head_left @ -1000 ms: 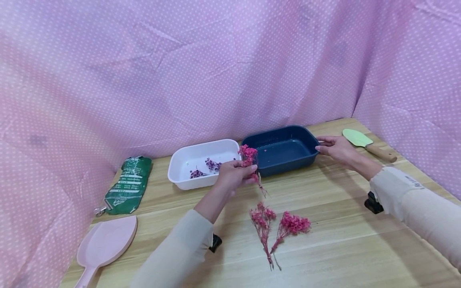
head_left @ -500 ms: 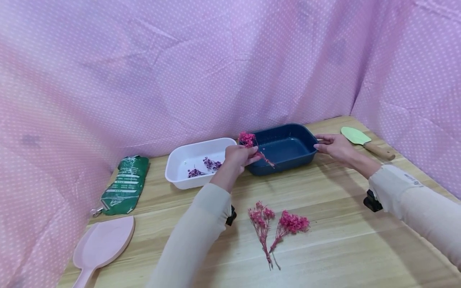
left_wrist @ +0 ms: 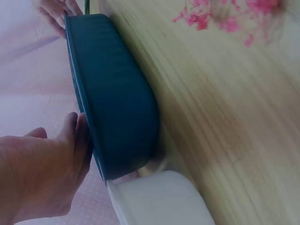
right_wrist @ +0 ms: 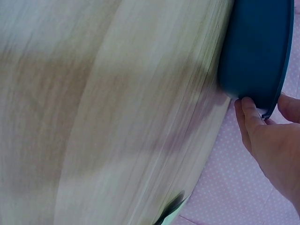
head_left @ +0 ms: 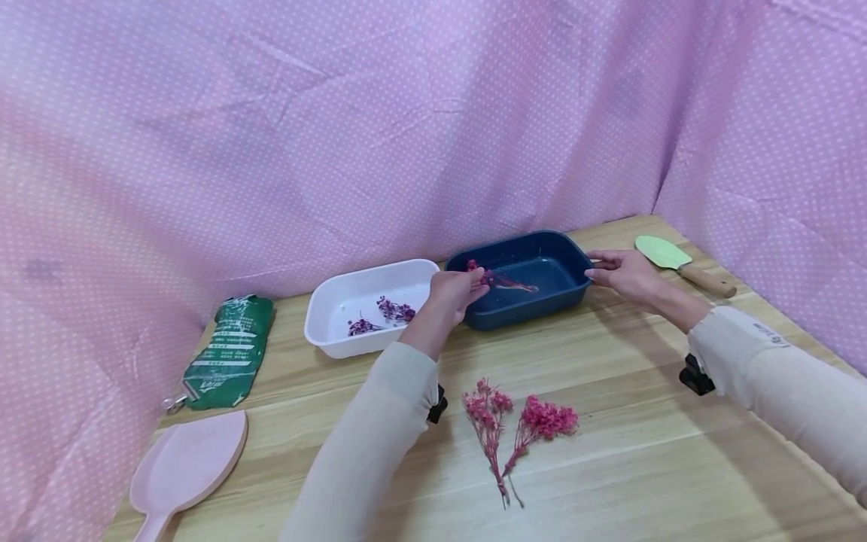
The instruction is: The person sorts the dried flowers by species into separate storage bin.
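Note:
My left hand [head_left: 455, 292] reaches over the near left rim of a dark blue plastic tray [head_left: 535, 303]. Its fingers pinch a pink dried flower sprig [head_left: 512, 284] low inside that tray, stems pointing right; the flower head is partly hidden by the fingers. At the tray's right end my right hand [head_left: 626, 277] grips the rim, with the thumb and fingers on either side of the wall in the right wrist view [right_wrist: 276, 145]. Two more pink sprigs, a sparse one [head_left: 489, 421] and a fuller one [head_left: 542, 425], lie on the wooden table in front.
Left of the blue tray stands a white tray [head_left: 332, 297] with purple dried sprigs [head_left: 395, 309]. A green packet [head_left: 233, 350] with a clip and a pink scoop [head_left: 193, 459] lie at left. A green trowel [head_left: 662, 252] with a wooden handle lies at right. Pink dotted cloth hangs behind.
My left hand has carried the pink sprig from in front of the trays over the rim and down into the blue tray. My right hand has kept its hold on the tray's end.

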`<move>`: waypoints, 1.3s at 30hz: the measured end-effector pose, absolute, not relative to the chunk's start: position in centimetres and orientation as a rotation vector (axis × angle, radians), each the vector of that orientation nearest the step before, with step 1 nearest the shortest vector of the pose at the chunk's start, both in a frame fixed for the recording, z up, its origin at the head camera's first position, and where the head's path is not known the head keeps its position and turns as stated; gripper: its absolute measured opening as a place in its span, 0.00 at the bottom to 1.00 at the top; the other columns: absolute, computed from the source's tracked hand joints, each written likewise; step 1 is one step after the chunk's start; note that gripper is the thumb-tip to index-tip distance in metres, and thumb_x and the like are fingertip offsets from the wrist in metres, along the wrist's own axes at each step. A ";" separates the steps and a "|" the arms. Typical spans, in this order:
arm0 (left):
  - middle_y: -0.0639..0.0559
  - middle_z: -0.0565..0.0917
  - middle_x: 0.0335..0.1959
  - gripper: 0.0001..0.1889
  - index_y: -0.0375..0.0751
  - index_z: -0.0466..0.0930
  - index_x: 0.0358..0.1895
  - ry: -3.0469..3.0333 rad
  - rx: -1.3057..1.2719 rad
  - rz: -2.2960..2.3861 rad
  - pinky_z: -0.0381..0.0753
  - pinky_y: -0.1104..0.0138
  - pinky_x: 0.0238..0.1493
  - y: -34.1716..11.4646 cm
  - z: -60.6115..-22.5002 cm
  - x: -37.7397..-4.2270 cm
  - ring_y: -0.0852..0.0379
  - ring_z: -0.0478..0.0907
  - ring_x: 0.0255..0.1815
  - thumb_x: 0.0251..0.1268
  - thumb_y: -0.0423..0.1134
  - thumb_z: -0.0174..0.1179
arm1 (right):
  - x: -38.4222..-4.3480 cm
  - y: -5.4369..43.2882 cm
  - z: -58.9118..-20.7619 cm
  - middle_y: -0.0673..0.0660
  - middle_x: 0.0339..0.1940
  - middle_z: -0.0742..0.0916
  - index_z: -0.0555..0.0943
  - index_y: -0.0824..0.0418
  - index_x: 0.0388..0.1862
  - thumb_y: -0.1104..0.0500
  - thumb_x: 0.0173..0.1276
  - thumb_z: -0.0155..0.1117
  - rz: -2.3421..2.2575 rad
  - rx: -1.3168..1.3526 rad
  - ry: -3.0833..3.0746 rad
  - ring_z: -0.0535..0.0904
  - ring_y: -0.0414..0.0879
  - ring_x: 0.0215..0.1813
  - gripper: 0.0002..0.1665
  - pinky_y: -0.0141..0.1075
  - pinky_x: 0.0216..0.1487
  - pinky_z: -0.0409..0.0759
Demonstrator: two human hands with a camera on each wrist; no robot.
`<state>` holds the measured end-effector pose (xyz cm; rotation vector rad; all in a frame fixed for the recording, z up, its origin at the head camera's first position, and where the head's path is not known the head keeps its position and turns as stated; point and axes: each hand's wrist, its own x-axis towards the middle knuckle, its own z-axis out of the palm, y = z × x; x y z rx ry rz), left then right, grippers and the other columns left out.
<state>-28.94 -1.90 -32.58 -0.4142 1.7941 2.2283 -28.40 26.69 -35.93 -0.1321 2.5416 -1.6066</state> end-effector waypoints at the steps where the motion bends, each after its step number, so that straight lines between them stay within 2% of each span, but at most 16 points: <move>1: 0.34 0.76 0.60 0.20 0.22 0.70 0.58 1.800 -0.398 2.222 0.82 0.65 0.54 -2.0 -32.5 -28.8 0.44 0.78 0.57 0.65 0.28 0.59 | -28.4 26.7 -35.9 0.77 0.64 0.71 0.58 0.74 0.72 0.63 0.73 0.55 -1.607 -0.131 2.541 0.77 0.26 0.44 0.33 0.25 0.51 0.80; 5: 0.36 0.78 0.57 0.19 0.25 0.72 0.58 1.850 -0.352 2.187 0.83 0.67 0.50 -2.6 -32.0 -27.7 0.47 0.82 0.51 0.66 0.28 0.59 | -28.4 26.7 -35.8 0.76 0.64 0.71 0.58 0.74 0.72 0.63 0.73 0.55 -1.604 -0.119 2.529 0.78 0.28 0.45 0.34 0.26 0.53 0.80; 8: 0.38 0.82 0.51 0.16 0.27 0.74 0.56 1.877 -0.332 2.158 0.85 0.67 0.47 -3.2 -31.8 -26.5 0.48 0.84 0.46 0.66 0.29 0.59 | -28.3 26.7 -35.8 0.76 0.65 0.70 0.57 0.74 0.72 0.63 0.73 0.55 -1.602 -0.112 2.525 0.78 0.27 0.45 0.34 0.26 0.53 0.80; 12: 0.38 0.82 0.44 0.15 0.27 0.75 0.54 1.879 -0.305 2.141 0.86 0.66 0.45 -4.4 -31.8 -24.5 0.43 0.83 0.46 0.66 0.29 0.59 | -28.2 26.5 -35.8 0.75 0.65 0.70 0.57 0.74 0.72 0.63 0.74 0.55 -1.611 -0.110 2.521 0.77 0.25 0.43 0.34 0.25 0.52 0.80; 16: 0.32 0.81 0.48 0.16 0.27 0.74 0.54 1.917 -0.268 2.113 0.86 0.64 0.44 -6.0 -32.1 -22.4 0.41 0.83 0.46 0.66 0.31 0.60 | -28.2 26.5 -35.7 0.75 0.65 0.71 0.57 0.74 0.72 0.63 0.74 0.55 -1.591 -0.116 2.529 0.77 0.25 0.43 0.34 0.25 0.52 0.80; 22: 0.35 0.79 0.52 0.18 0.29 0.74 0.55 1.979 -0.230 2.033 0.86 0.62 0.45 -8.5 -32.9 -19.1 0.46 0.84 0.41 0.65 0.32 0.62 | -28.3 26.4 -35.5 0.75 0.65 0.70 0.56 0.73 0.73 0.62 0.74 0.55 -1.569 -0.114 2.538 0.76 0.24 0.43 0.34 0.25 0.52 0.80; 28: 0.33 0.79 0.54 0.23 0.30 0.71 0.60 2.010 -0.231 1.917 0.86 0.59 0.47 -10.4 -34.0 -16.0 0.41 0.82 0.48 0.65 0.37 0.63 | -28.3 26.4 -35.3 0.76 0.65 0.70 0.56 0.74 0.72 0.63 0.74 0.55 -1.588 -0.127 2.536 0.77 0.25 0.42 0.34 0.26 0.52 0.80; 34: 0.34 0.83 0.45 0.29 0.27 0.69 0.62 2.012 -0.223 1.824 0.87 0.59 0.44 -10.4 -35.0 -13.5 0.43 0.85 0.40 0.61 0.39 0.66 | -28.4 26.5 -35.4 0.76 0.64 0.70 0.57 0.75 0.72 0.62 0.74 0.55 -1.586 -0.139 2.543 0.78 0.25 0.42 0.34 0.23 0.50 0.80; 39: 0.36 0.83 0.34 0.31 0.24 0.70 0.58 2.066 -0.205 1.719 0.88 0.61 0.34 -9.6 -36.4 -11.4 0.49 0.84 0.27 0.57 0.42 0.70 | -28.3 26.7 -35.7 0.75 0.64 0.72 0.57 0.75 0.71 0.62 0.74 0.54 -1.582 -0.150 2.549 0.78 0.26 0.42 0.33 0.24 0.50 0.80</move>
